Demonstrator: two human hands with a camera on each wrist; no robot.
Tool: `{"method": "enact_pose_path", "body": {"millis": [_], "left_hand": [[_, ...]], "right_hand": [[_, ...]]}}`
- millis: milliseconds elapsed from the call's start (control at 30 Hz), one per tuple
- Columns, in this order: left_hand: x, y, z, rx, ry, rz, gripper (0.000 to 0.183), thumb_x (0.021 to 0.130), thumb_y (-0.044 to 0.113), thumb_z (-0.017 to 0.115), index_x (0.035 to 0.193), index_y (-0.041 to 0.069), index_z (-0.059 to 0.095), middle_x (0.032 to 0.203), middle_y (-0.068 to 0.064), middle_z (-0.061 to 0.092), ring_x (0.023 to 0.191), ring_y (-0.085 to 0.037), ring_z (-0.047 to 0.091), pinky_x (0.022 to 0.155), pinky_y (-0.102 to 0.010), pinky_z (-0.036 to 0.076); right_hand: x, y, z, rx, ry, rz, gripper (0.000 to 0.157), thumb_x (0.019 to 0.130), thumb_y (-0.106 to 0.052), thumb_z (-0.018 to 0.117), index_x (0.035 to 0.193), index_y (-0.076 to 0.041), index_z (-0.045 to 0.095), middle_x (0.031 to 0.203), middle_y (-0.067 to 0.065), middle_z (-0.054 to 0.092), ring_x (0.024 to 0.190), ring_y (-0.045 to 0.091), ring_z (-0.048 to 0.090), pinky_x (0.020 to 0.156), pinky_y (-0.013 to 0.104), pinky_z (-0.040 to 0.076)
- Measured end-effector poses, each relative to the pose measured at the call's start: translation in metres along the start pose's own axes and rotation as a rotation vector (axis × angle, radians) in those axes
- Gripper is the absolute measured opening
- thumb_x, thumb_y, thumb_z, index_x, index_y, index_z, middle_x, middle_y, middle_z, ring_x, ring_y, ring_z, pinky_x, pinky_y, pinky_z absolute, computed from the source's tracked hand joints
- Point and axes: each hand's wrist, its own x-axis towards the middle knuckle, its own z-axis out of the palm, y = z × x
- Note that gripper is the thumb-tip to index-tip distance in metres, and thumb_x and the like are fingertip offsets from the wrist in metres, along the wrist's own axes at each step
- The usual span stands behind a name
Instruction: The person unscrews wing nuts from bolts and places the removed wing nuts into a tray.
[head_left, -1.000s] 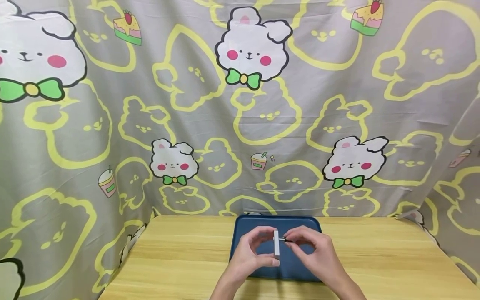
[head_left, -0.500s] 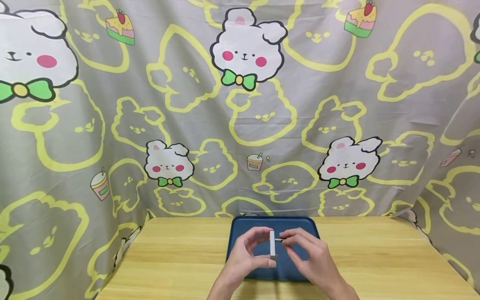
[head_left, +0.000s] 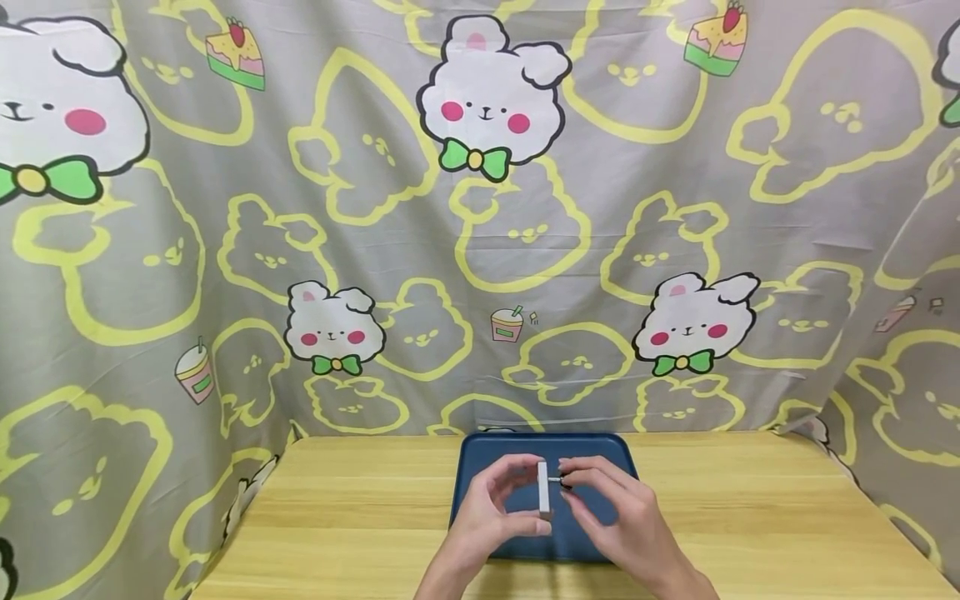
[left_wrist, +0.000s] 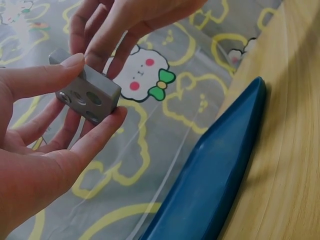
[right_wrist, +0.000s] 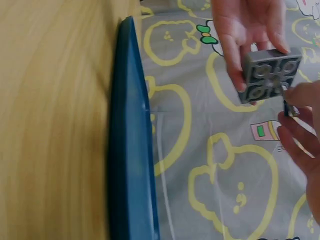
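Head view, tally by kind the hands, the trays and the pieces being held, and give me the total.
Left hand and right hand: 2
Blue tray: 1
Grey block: 1
Small shafted piece: 1
Total: 5

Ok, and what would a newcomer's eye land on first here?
Probably the grey patterned cloth, whose white cartoon heads fill the upper part of the head view. Next, the dark blue tray on the pale wooden table, low in that view. Against the tray, the left hand grips a small grey block, and the right hand pinches a thin metal pin at its side.
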Motion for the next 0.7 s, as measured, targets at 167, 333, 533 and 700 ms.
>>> {"method": "enact_pose_path", "body": {"millis": [167, 333, 533, 700], "left_hand": [[0.0, 0.0, 0.0, 0.024, 0.018, 0.001, 0.061, 0.079, -0.009, 0.081, 0.135, 0.0, 0.06, 0.135, -0.015, 0.058, 0.126, -0.029, 0.055, 0.092, -0.046, 0.059], [0.0, 0.0, 0.002, 0.066, 0.025, 0.008, 0.062, 0.076, -0.012, 0.081, 0.133, 0.002, 0.061, 0.133, -0.014, 0.06, 0.126, -0.029, 0.056, 0.092, -0.043, 0.06], [0.001, -0.001, 0.004, 0.109, 0.014, 0.018, 0.062, 0.075, -0.012, 0.08, 0.133, 0.003, 0.063, 0.13, -0.013, 0.063, 0.126, -0.028, 0.056, 0.092, -0.039, 0.059], [0.001, -0.003, 0.005, 0.129, 0.002, 0.015, 0.062, 0.076, -0.012, 0.08, 0.133, 0.003, 0.062, 0.132, -0.017, 0.062, 0.126, -0.027, 0.056, 0.092, -0.038, 0.059]], "right_hand": [[0.002, -0.009, -0.004, 0.164, 0.007, 0.278, 0.026, 0.089, 0.004, 0.076, 0.11, -0.01, 0.07, 0.111, 0.007, 0.072, 0.096, 0.02, 0.073, 0.085, 0.022, 0.059], [0.009, -0.016, -0.007, 0.395, 0.029, 0.844, 0.017, 0.097, -0.008, 0.071, 0.113, -0.003, 0.069, 0.108, 0.013, 0.073, 0.094, 0.019, 0.075, 0.078, 0.032, 0.063], [0.012, -0.012, -0.009, 0.587, -0.004, 1.195, 0.039, 0.098, -0.024, 0.072, 0.122, 0.005, 0.066, 0.111, 0.018, 0.074, 0.096, 0.031, 0.075, 0.079, 0.038, 0.064], [0.009, -0.007, -0.012, 0.671, -0.07, 1.248, 0.041, 0.097, -0.027, 0.073, 0.121, 0.005, 0.067, 0.108, 0.017, 0.075, 0.094, 0.029, 0.075, 0.079, 0.036, 0.063]]}}
